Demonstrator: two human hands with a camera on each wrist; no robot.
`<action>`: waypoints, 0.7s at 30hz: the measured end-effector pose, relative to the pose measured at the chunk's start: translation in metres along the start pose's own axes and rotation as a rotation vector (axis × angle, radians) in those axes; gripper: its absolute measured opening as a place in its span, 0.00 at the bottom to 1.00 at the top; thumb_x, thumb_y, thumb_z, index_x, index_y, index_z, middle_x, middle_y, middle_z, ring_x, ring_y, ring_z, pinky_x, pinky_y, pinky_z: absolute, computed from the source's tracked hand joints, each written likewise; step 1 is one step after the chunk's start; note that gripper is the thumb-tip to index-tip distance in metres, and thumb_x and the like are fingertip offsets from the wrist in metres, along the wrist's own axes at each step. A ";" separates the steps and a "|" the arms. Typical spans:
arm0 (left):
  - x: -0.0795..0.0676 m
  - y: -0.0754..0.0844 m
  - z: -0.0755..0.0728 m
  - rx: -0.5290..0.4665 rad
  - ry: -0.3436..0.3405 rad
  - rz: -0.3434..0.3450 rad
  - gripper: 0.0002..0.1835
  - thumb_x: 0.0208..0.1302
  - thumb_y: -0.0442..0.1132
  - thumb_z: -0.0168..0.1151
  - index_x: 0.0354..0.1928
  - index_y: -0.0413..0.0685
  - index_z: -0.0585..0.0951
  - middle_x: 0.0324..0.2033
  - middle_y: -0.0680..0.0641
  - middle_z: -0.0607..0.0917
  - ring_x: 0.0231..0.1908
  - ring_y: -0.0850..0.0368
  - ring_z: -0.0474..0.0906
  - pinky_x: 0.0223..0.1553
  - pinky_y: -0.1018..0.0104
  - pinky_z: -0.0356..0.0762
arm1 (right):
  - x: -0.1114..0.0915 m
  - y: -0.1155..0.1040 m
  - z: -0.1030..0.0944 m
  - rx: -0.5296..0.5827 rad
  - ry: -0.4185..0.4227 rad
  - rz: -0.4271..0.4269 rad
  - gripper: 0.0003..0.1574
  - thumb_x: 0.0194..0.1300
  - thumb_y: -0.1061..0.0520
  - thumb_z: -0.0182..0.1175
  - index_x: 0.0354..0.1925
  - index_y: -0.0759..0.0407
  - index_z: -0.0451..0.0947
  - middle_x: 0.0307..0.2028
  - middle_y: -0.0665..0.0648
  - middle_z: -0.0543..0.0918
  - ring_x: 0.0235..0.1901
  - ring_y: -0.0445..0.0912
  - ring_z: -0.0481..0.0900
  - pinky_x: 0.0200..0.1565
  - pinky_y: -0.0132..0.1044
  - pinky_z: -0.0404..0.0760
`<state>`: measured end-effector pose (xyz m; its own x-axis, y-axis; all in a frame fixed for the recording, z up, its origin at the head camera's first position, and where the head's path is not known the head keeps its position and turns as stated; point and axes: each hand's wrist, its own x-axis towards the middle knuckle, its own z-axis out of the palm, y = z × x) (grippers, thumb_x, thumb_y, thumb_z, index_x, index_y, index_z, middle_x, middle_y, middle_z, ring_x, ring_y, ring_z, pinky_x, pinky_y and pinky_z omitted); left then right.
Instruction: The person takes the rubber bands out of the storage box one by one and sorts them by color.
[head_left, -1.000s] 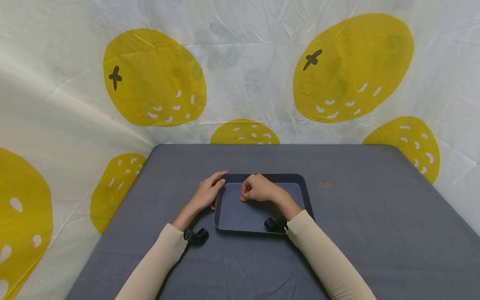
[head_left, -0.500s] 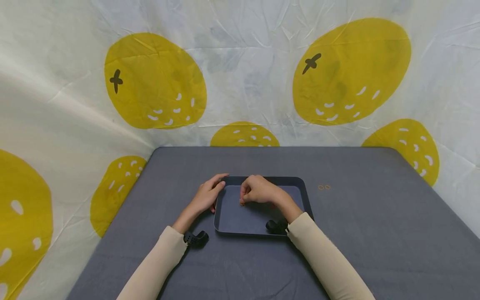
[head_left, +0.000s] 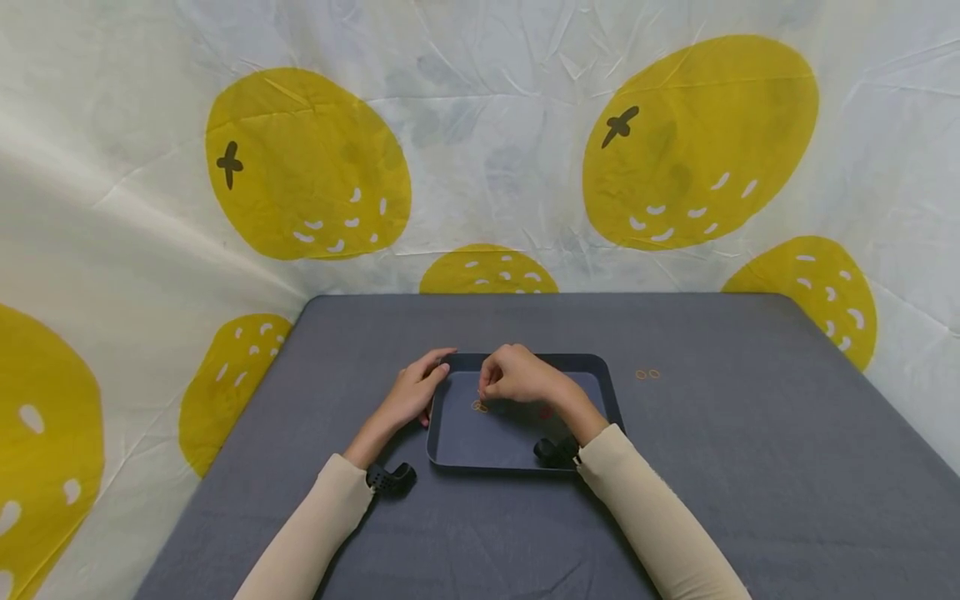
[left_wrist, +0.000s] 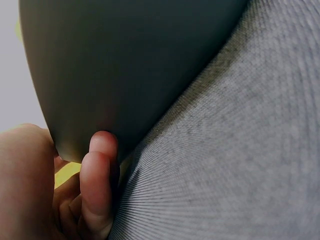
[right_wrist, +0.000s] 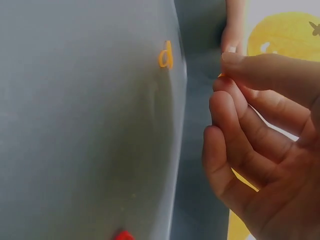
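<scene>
While the left hand holds the far left part of the dark tray, thumb over the rim and fingers against the outer wall, the right hand hangs over the tray's floor, thumb and forefinger pinched together. From the right wrist, an orange sliver shows between those fingertips, too little of it to tell its shape. The two hands are apart.

Just below the right fingertips, on the tray's floor toward its left side, lies a pair of orange rings, overlapping. A red object sits on the same floor under the right wrist; the forearm partly covers it, and its shape cannot be made out. Two more orange rings lie side by side on the grey table, beyond the tray's right edge.

The right hand and wrist block much of the tray's middle and right part from the head view, and the black wrist camera covers some of the near right floor. Beige sleeves reach in from the near edge. Behind the table hangs a white curtain printed with large yellow fruit.
</scene>
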<state>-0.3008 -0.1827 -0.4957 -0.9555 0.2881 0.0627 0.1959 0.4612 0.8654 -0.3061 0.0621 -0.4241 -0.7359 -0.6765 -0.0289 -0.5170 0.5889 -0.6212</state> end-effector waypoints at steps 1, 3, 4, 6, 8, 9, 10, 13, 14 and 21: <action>0.000 0.000 0.000 0.000 0.001 0.001 0.24 0.83 0.54 0.48 0.75 0.66 0.71 0.18 0.44 0.78 0.06 0.53 0.72 0.10 0.50 0.79 | -0.001 -0.001 -0.001 0.001 0.002 -0.002 0.06 0.68 0.60 0.67 0.33 0.53 0.89 0.31 0.49 0.89 0.28 0.38 0.83 0.33 0.32 0.82; 0.000 0.000 0.000 0.002 0.001 0.002 0.24 0.83 0.54 0.47 0.75 0.65 0.70 0.20 0.43 0.79 0.06 0.53 0.72 0.11 0.50 0.79 | -0.002 -0.001 -0.003 0.002 0.008 -0.005 0.05 0.68 0.59 0.68 0.33 0.54 0.89 0.31 0.49 0.89 0.29 0.38 0.83 0.34 0.32 0.83; -0.001 0.000 0.000 0.005 0.003 0.004 0.24 0.83 0.54 0.47 0.75 0.66 0.71 0.21 0.43 0.79 0.06 0.53 0.72 0.11 0.50 0.79 | -0.003 -0.002 -0.004 0.003 0.012 -0.005 0.05 0.68 0.59 0.67 0.34 0.55 0.89 0.32 0.49 0.89 0.29 0.38 0.83 0.34 0.32 0.83; -0.001 0.000 0.000 0.006 0.004 0.003 0.24 0.83 0.54 0.47 0.75 0.66 0.71 0.20 0.42 0.79 0.06 0.54 0.72 0.11 0.50 0.79 | -0.004 -0.003 -0.006 0.005 0.021 -0.004 0.06 0.69 0.58 0.67 0.35 0.56 0.90 0.32 0.48 0.89 0.30 0.38 0.83 0.35 0.32 0.84; -0.002 0.000 0.001 0.006 0.003 0.000 0.24 0.83 0.53 0.47 0.75 0.66 0.71 0.19 0.42 0.78 0.06 0.54 0.72 0.11 0.50 0.79 | -0.006 -0.004 -0.009 0.010 0.033 -0.005 0.06 0.69 0.58 0.66 0.36 0.57 0.90 0.32 0.48 0.89 0.31 0.38 0.83 0.36 0.32 0.84; -0.002 0.000 0.001 0.005 0.002 -0.001 0.24 0.83 0.53 0.48 0.75 0.66 0.71 0.18 0.42 0.78 0.06 0.54 0.72 0.11 0.50 0.79 | -0.007 -0.004 -0.011 0.013 0.040 -0.008 0.07 0.69 0.58 0.66 0.37 0.57 0.90 0.32 0.48 0.89 0.31 0.38 0.83 0.36 0.32 0.84; -0.002 0.000 0.001 0.005 0.001 -0.002 0.23 0.83 0.53 0.48 0.75 0.66 0.71 0.18 0.42 0.78 0.06 0.54 0.71 0.11 0.50 0.79 | -0.008 -0.005 -0.013 0.015 0.048 -0.011 0.07 0.69 0.58 0.66 0.37 0.58 0.90 0.32 0.48 0.89 0.31 0.38 0.83 0.36 0.33 0.84; -0.003 0.001 0.002 0.007 0.003 -0.003 0.24 0.83 0.54 0.48 0.75 0.66 0.71 0.18 0.43 0.78 0.06 0.54 0.71 0.11 0.50 0.79 | -0.013 -0.006 -0.019 0.025 0.076 -0.008 0.07 0.69 0.58 0.66 0.37 0.59 0.89 0.32 0.49 0.89 0.30 0.39 0.83 0.35 0.34 0.84; -0.003 0.001 0.002 0.009 0.002 -0.003 0.24 0.83 0.54 0.47 0.75 0.66 0.71 0.19 0.43 0.78 0.06 0.54 0.71 0.11 0.50 0.79 | -0.014 -0.007 -0.021 0.028 0.086 -0.005 0.07 0.68 0.58 0.66 0.37 0.59 0.89 0.32 0.50 0.88 0.30 0.40 0.83 0.35 0.34 0.84; -0.002 0.001 0.002 0.007 -0.001 -0.010 0.23 0.83 0.54 0.48 0.75 0.70 0.71 0.16 0.44 0.77 0.06 0.53 0.72 0.11 0.51 0.79 | -0.028 -0.005 -0.034 0.039 0.143 -0.003 0.05 0.69 0.58 0.66 0.34 0.53 0.87 0.33 0.50 0.89 0.32 0.40 0.83 0.37 0.36 0.84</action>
<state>-0.2979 -0.1817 -0.4960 -0.9573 0.2840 0.0534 0.1876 0.4702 0.8624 -0.2974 0.0932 -0.3939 -0.7902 -0.6071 0.0831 -0.5043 0.5673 -0.6510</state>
